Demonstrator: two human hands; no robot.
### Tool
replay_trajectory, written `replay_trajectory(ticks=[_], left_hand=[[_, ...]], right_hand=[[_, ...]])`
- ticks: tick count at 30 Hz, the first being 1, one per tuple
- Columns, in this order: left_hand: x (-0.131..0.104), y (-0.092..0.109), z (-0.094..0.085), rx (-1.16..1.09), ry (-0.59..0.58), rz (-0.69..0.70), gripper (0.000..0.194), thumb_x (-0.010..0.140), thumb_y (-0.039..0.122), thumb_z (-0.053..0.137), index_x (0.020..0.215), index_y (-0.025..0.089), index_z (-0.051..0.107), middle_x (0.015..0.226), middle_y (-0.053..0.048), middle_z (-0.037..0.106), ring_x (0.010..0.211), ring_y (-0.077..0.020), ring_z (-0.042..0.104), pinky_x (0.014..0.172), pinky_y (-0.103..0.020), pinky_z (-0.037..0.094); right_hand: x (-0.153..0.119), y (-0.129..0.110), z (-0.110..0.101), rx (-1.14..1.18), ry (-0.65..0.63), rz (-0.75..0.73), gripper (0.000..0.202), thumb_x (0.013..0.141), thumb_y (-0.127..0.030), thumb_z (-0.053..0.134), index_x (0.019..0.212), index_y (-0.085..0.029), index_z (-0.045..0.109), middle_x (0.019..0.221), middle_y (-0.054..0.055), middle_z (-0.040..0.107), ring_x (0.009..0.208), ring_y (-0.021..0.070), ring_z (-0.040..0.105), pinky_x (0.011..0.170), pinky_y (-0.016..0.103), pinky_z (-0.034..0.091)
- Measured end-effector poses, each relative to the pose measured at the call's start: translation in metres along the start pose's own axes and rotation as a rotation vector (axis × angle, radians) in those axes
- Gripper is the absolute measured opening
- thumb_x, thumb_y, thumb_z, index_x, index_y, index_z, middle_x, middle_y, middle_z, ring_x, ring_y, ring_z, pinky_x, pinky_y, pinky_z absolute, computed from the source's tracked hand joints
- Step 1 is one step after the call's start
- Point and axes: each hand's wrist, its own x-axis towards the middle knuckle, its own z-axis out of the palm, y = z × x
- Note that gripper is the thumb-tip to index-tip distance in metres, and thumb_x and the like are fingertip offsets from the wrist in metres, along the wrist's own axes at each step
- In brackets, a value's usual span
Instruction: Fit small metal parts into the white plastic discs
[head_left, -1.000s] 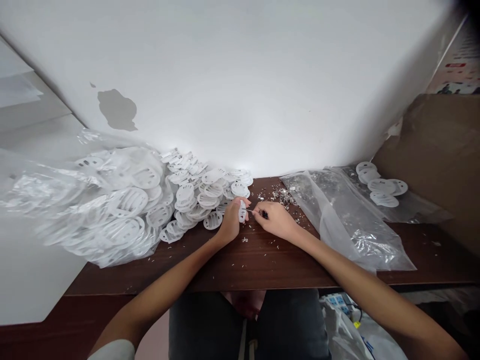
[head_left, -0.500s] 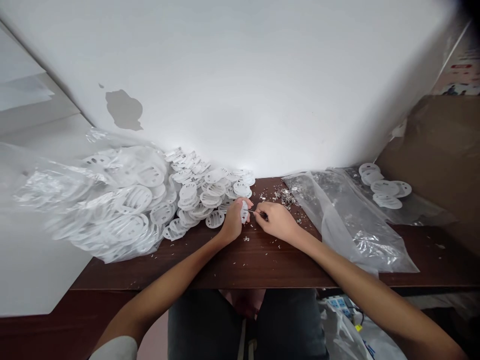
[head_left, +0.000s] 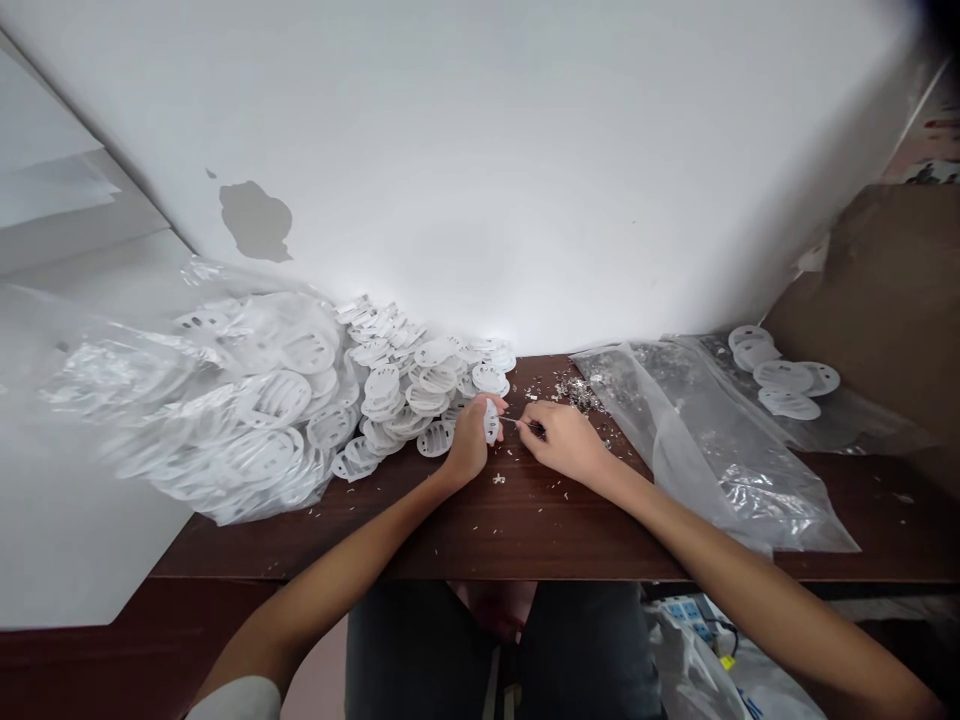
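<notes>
My left hand [head_left: 471, 440] is closed around a round white slotted disc [head_left: 491, 422], held up on edge just above the table. My right hand [head_left: 559, 435] pinches a thin metal tool, perhaps tweezers [head_left: 510, 420], whose tip points left and meets the disc or ends very close to it. Too small to make out is what lies at the tip. Left of my hands, a heap of similar white discs [head_left: 427, 380] is stacked loosely. Behind my right hand lies a scatter of tiny shiny metal pieces [head_left: 576, 392].
A clear plastic bag full of white discs [head_left: 262, 400] covers the left side. On the right lies a flat clear plastic bag [head_left: 720, 450], with several white discs [head_left: 784, 376] beyond it. A white wall [head_left: 480, 180] rises behind the brown table [head_left: 525, 545].
My right hand and the thin tool have drawn slightly to the right, away from the disc. My left hand still holds the disc. The whole view has shifted a little.
</notes>
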Motion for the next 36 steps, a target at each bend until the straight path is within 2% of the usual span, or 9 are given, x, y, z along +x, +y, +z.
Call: replay_trajectory(ticks=[11, 22, 30, 36], left_hand=[[0.000, 0.005, 0.000, -0.006, -0.008, -0.009, 0.051, 0.104, 0.059, 0.031, 0.092, 0.020, 0.061, 0.057, 0.001, 0.054, 0.046, -0.0148, 0.047, 0.050, -0.030, 0.039], [0.001, -0.005, 0.000, -0.055, 0.002, -0.018, 0.051, 0.104, 0.058, 0.030, 0.095, 0.019, 0.062, 0.062, 0.000, 0.057, 0.048, -0.0143, 0.049, 0.050, -0.029, 0.038], [-0.004, 0.006, 0.002, -0.014, 0.024, -0.017, 0.051, 0.104, 0.057, 0.029, 0.093, 0.019, 0.061, 0.058, 0.001, 0.055, 0.046, -0.0150, 0.047, 0.050, -0.030, 0.039], [-0.008, 0.012, 0.002, 0.031, -0.008, -0.054, 0.046, 0.104, 0.051, 0.030, 0.090, 0.019, 0.061, 0.055, 0.002, 0.052, 0.046, -0.0146, 0.047, 0.051, -0.028, 0.039]], right_hand=[[0.000, 0.000, 0.003, -0.009, -0.004, 0.002, 0.018, 0.098, -0.026, 0.055, 0.083, -0.020, 0.063, 0.081, 0.004, 0.067, 0.072, 0.0176, 0.060, 0.066, 0.028, 0.037], [-0.001, -0.001, 0.000, -0.027, -0.017, 0.011, 0.017, 0.098, -0.027, 0.056, 0.086, -0.020, 0.065, 0.085, 0.005, 0.068, 0.075, 0.0180, 0.061, 0.066, 0.028, 0.037], [-0.001, 0.000, 0.006, 0.060, 0.005, 0.010, 0.021, 0.098, -0.026, 0.055, 0.077, -0.021, 0.057, 0.078, 0.002, 0.067, 0.069, 0.0163, 0.059, 0.065, 0.028, 0.036], [-0.002, -0.003, 0.007, 0.095, -0.004, 0.005, 0.018, 0.094, -0.022, 0.056, 0.077, -0.021, 0.055, 0.077, 0.002, 0.065, 0.069, 0.0168, 0.058, 0.064, 0.028, 0.036]])
